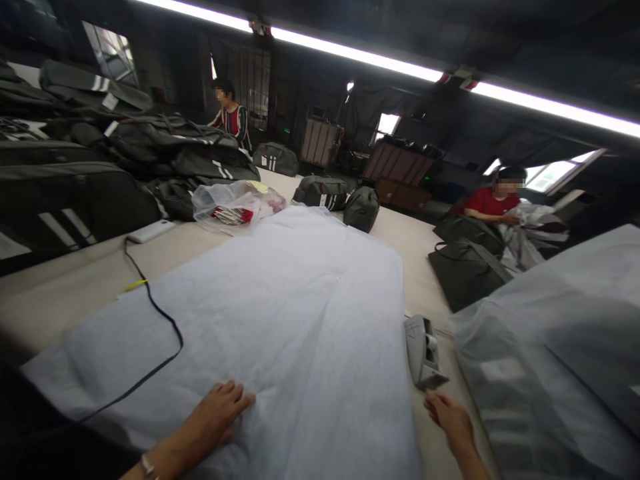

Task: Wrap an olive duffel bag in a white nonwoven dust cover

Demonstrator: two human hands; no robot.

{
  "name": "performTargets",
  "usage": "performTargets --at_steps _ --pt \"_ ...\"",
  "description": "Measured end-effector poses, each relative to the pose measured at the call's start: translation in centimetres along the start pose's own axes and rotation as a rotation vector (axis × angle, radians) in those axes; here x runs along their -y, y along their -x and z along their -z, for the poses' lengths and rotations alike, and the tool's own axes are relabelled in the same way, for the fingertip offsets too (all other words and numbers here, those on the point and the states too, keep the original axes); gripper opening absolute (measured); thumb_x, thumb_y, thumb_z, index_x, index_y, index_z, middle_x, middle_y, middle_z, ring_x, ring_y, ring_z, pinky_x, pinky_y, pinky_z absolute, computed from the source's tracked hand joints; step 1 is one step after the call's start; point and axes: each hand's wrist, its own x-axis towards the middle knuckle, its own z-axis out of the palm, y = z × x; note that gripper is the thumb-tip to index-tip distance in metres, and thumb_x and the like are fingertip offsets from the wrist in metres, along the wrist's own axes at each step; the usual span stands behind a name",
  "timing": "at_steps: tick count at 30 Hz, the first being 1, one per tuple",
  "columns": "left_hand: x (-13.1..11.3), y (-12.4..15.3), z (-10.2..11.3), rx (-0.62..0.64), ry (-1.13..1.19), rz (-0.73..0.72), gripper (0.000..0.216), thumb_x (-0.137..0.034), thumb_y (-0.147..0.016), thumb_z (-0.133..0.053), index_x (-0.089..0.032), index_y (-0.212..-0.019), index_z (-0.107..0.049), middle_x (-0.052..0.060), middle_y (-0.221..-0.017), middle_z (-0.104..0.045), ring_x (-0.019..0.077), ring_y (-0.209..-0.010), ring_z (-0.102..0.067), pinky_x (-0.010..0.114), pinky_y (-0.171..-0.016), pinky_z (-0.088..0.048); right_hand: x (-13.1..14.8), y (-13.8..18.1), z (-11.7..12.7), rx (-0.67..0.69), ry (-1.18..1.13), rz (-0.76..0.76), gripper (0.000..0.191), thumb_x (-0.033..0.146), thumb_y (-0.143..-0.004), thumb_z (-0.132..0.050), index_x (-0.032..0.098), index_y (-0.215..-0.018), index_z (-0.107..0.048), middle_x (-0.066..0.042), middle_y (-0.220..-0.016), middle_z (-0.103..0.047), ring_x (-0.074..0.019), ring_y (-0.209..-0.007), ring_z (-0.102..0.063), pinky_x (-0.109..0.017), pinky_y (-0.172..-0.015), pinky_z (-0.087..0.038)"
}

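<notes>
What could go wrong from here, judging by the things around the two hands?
The right hand is close beside the grey plastic tape dispenser and might knock it. The black cord lies across the wrinkled white sheet, so shifting the sheet could drag the white rectangular device at its far end. The left hand, resting on the sheet, might wrinkle it further.

The wide, thin white plastic sheet point(345, 347) is cut off by the bottom edge. A dark green fabric bag with two white stripes point(115, 193) is cropped at left. Whether anything is pinched by the right hand point(454, 420) cannot be told.
</notes>
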Motion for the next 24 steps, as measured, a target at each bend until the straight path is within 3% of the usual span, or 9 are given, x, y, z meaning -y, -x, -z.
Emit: performTargets --at_steps 2,6,10,13,18,24 --pt "0.2 -0.2 -0.4 -0.013 -0.017 -0.027 0.077 -0.004 -0.066 -0.069 -0.032 -0.135 -0.05 0.007 -0.122 -0.06 0.0297 -0.115 -0.052 0.045 -0.1 -0.038 2.3 1.7 -3.8 0.179 -0.027 0.044 0.041 0.058 -0.045 -0.07 0.023 -0.065 -0.063 -0.008 -0.064 -0.069 -0.0281 -0.067 -0.071 -0.037 -0.06 -0.055" --pt "0.5 -0.8 -0.4 0.025 -0.02 -0.089 0.081 -0.009 -0.067 -0.073 -0.034 -0.139 -0.045 0.008 -0.12 -0.06 0.0308 -0.11 -0.054 0.046 -0.096 -0.04 7.1 6.4 -13.8 0.541 -0.045 0.136 0.037 0.05 -0.059 -0.07 0.018 -0.076 -0.065 -0.006 -0.07 -0.071 -0.0208 -0.069 -0.069 -0.03 -0.061 -0.052" --pt "0.7 -1.3 -0.7 0.008 0.003 -0.138 0.078 -0.011 -0.068 -0.073 -0.03 -0.138 -0.046 0.009 -0.118 -0.061 0.0315 -0.108 -0.054 0.048 -0.094 -0.041 10.0 10.0 -21.5 0.719 -0.018 0.139 0.04 0.034 -0.06 -0.069 0.017 -0.096 -0.06 -0.001 -0.066 -0.07 -0.0185 -0.065 -0.068 -0.026 -0.057 -0.05" --pt "1.0 -1.8 -1.9 -0.04 0.041 -0.173 0.071 -0.012 -0.071 -0.071 -0.028 -0.136 -0.048 0.011 -0.115 -0.062 0.0323 -0.107 -0.054 0.049 -0.093 -0.04 10.5 10.6 -24.3 0.722 0.045 0.107 0.033 0.028 -0.062 -0.066 0.018 -0.092 -0.055 0.0 -0.065 -0.07 -0.0162 -0.063 -0.067 -0.024 -0.055 -0.048" --pt "1.6 -2.6 -4.3 -0.112 0.123 -0.213 0.063 -0.011 -0.075 -0.065 -0.028 -0.134 -0.05 0.011 -0.114 -0.062 0.0323 -0.11 -0.053 0.052 -0.096 -0.038 9.8 9.6 -26.7 0.599 0.218 0.055 0.013 0.028 -0.072 -0.06 0.021 -0.079 -0.051 0.0 -0.066 -0.069 -0.0145 -0.061 -0.068 -0.021 -0.052 -0.047" --pt "1.7 -3.1 -4.9 -0.08 0.187 -0.242 0.068 -0.013 -0.071 -0.069 -0.026 -0.135 -0.05 0.014 -0.116 -0.062 0.035 -0.111 -0.052 0.055 -0.096 -0.037 8.2 8.6 -28.3 0.457 0.489 0.065 0.016 0.023 -0.07 -0.067 0.022 -0.072 -0.051 0.001 -0.055 -0.066 -0.0163 -0.051 -0.065 -0.023 -0.047 -0.042"
